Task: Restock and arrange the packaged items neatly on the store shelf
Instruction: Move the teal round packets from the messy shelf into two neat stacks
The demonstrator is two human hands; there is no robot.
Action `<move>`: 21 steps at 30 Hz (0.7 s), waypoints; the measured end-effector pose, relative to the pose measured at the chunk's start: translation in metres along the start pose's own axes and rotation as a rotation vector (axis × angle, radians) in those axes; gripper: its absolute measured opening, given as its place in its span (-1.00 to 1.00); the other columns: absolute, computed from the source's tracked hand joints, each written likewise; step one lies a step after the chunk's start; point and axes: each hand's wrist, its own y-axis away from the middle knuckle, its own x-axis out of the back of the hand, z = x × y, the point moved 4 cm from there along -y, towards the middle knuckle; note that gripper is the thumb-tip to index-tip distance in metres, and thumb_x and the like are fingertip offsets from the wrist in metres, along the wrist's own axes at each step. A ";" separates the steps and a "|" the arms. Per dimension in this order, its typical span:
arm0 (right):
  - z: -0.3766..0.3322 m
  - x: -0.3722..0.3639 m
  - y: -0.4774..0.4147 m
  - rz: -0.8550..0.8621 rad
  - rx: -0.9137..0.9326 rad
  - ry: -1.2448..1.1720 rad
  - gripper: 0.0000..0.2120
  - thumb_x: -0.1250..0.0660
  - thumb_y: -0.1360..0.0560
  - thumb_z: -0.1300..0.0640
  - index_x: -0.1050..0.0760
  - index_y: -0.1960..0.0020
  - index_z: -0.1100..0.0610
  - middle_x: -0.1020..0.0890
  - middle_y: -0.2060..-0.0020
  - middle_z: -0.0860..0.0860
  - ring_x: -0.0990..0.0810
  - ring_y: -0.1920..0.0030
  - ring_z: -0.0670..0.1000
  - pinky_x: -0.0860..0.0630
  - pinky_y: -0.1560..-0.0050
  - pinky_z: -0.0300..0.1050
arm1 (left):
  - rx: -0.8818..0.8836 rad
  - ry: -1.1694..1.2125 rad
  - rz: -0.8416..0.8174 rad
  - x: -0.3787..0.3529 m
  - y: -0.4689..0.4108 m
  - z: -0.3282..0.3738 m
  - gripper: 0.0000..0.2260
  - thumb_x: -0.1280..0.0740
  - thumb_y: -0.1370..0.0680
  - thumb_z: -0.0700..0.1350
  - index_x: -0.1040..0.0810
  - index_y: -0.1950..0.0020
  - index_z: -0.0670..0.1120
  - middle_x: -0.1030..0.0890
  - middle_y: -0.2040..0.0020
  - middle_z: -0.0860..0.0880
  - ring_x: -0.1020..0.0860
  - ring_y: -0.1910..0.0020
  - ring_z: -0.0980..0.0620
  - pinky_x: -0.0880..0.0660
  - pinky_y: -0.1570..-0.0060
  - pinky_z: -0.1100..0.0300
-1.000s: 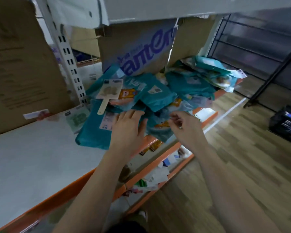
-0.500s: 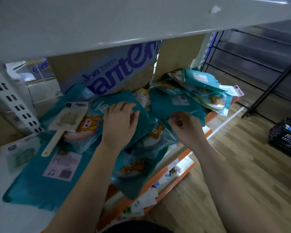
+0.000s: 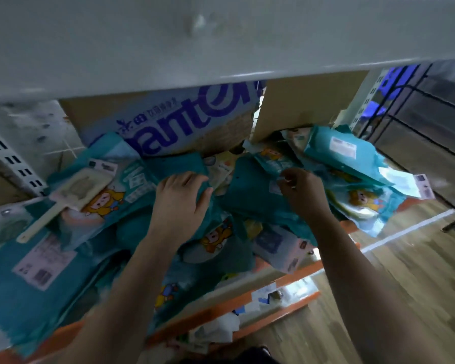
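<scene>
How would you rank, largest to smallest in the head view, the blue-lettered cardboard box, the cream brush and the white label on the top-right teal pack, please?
1. blue-lettered cardboard box, partly hidden by the upper shelf
2. cream brush
3. white label

carton (image 3: 184, 122) lettering: top hidden by upper shelf (image 3: 221, 43) | teal packets (image 3: 247, 195): label print blurred, unreadable

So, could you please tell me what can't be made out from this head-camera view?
All in the head view:
- Purple lettering on the cardboard box: top cut off by the upper shelf.
- Label text on the teal packs: blurred and too small.
- Right hand: fingers curl away from the camera, so its grip is unclear.
- Lower shelves: mostly hidden by overhanging packs and forearms.
</scene>
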 end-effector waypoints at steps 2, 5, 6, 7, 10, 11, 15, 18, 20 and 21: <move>0.012 -0.004 -0.017 -0.066 0.024 0.028 -0.72 -0.37 -0.48 0.20 -0.59 -0.18 0.23 -0.64 -0.08 0.21 -0.61 -0.05 0.21 -0.52 -0.05 0.03 | 0.059 -0.006 0.031 -0.003 0.001 0.011 -0.72 -0.22 -0.61 0.00 -0.56 -0.21 -0.12 -0.60 -0.14 -0.09 -0.53 -0.12 -0.13 -0.36 -0.17 -0.04; 0.022 -0.011 -0.035 -0.147 0.107 0.092 -0.67 -0.40 -0.48 0.15 -0.57 -0.22 0.18 -0.60 -0.13 0.17 -0.57 -0.09 0.18 -0.46 0.00 -0.05 | 0.154 -0.018 0.060 -0.008 0.004 0.025 -0.69 -0.19 -0.62 0.02 -0.56 -0.22 -0.12 -0.59 -0.16 -0.09 -0.51 -0.16 -0.12 -0.35 -0.21 -0.04; 0.024 -0.012 -0.040 -0.161 0.129 0.109 -0.66 -0.41 -0.47 0.12 -0.56 -0.23 0.16 -0.59 -0.14 0.16 -0.56 -0.09 0.18 -0.47 0.01 -0.04 | 0.195 -0.021 0.055 -0.010 0.006 0.029 -0.68 -0.18 -0.62 0.03 -0.55 -0.24 -0.11 -0.58 -0.19 -0.09 -0.49 -0.20 -0.12 -0.35 -0.24 -0.05; 0.025 -0.014 -0.045 -0.169 0.145 0.125 -0.66 -0.42 -0.47 0.10 -0.56 -0.23 0.14 -0.58 -0.14 0.15 -0.56 -0.08 0.18 -0.48 0.03 -0.03 | 0.236 -0.026 0.048 -0.012 0.008 0.031 -0.67 -0.17 -0.62 0.04 -0.54 -0.26 -0.10 -0.56 -0.21 -0.08 -0.47 -0.23 -0.11 -0.35 -0.26 -0.05; 0.027 -0.019 -0.053 -0.180 0.195 0.176 -0.74 -0.38 -0.50 0.08 -0.60 -0.17 0.09 -0.56 -0.13 0.14 -0.57 -0.02 0.19 -0.49 0.11 -0.02 | 0.325 -0.049 0.064 -0.017 0.019 0.039 -0.69 -0.18 -0.63 0.02 -0.53 -0.27 -0.09 -0.55 -0.24 -0.08 -0.47 -0.24 -0.12 -0.34 -0.25 -0.06; 0.028 -0.020 -0.055 -0.180 0.213 0.178 -0.77 -0.34 -0.53 0.09 -0.61 -0.15 0.10 -0.56 -0.12 0.15 -0.57 -0.01 0.19 -0.48 0.13 -0.03 | 0.345 -0.052 0.075 -0.017 0.024 0.041 -0.70 -0.19 -0.62 0.02 -0.54 -0.26 -0.09 -0.55 -0.23 -0.07 -0.48 -0.22 -0.13 -0.34 -0.23 -0.07; 0.028 -0.019 -0.057 -0.133 0.287 0.132 -0.82 -0.30 -0.56 0.14 -0.63 -0.09 0.13 -0.58 -0.08 0.16 -0.57 0.04 0.23 -0.41 0.21 -0.04 | 0.405 -0.059 0.129 -0.016 0.039 0.042 -0.70 -0.20 -0.62 0.00 -0.55 -0.25 -0.10 -0.57 -0.22 -0.06 -0.50 -0.21 -0.13 -0.33 -0.22 -0.06; 0.030 -0.013 -0.051 -0.098 0.351 0.037 -0.86 -0.32 -0.54 0.20 -0.64 -0.03 0.15 -0.63 -0.04 0.13 -0.59 0.02 0.21 -0.43 0.19 -0.04 | 0.430 -0.068 0.158 -0.014 0.045 0.042 -0.72 -0.21 -0.61 -0.01 -0.55 -0.24 -0.10 -0.57 -0.22 -0.07 -0.50 -0.21 -0.13 -0.32 -0.22 -0.06; 0.028 -0.011 -0.044 -0.101 0.395 -0.025 -0.89 -0.34 -0.52 0.24 -0.64 0.01 0.18 -0.65 0.02 0.13 -0.60 0.03 0.19 -0.44 0.17 -0.04 | 0.433 -0.065 0.168 -0.013 0.046 0.042 -0.72 -0.21 -0.61 -0.01 -0.55 -0.24 -0.10 -0.57 -0.22 -0.07 -0.49 -0.22 -0.13 -0.32 -0.23 -0.06; 0.026 -0.010 -0.039 -0.113 0.416 -0.054 -0.90 -0.34 -0.51 0.26 -0.63 0.03 0.19 -0.66 0.04 0.13 -0.60 0.04 0.18 -0.45 0.15 -0.05 | 0.432 -0.060 0.171 -0.012 0.045 0.041 -0.71 -0.21 -0.61 0.00 -0.55 -0.24 -0.10 -0.56 -0.22 -0.07 -0.49 -0.22 -0.13 -0.32 -0.23 -0.07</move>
